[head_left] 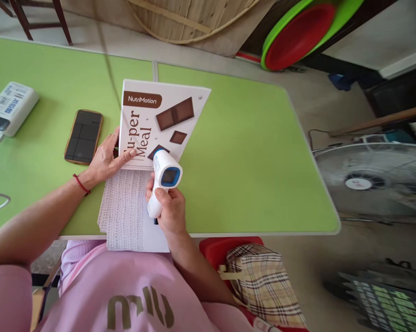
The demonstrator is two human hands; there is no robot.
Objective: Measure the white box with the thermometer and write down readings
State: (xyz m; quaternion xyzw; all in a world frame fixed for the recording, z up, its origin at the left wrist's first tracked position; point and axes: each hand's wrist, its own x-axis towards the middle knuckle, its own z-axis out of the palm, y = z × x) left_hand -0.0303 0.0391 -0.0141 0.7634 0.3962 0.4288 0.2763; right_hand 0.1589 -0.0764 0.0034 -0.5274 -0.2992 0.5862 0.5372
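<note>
My left hand (110, 156) grips the lower left edge of a white box (138, 133) printed with "NutriMotion" and brown chocolate pieces, its thumb on the front. The box is held tilted up over the table. My right hand (170, 205) is wrapped round the handle of a white infrared thermometer (168, 166) with a blue-framed screen. The thermometer's head overlaps the box's lower edge in view; whether they touch I cannot tell. Beneath both lie sheets of paper (125, 207) covered in rows of writing, sticking out past the table's near edge.
A phone (84, 137) lies left of the box on the green table (242, 157). Farther left is a white power bank (12, 107) with a cable. A fan (363, 182) stands right of the table, and a plaid bag (263, 276) rests on a red stool (225, 246).
</note>
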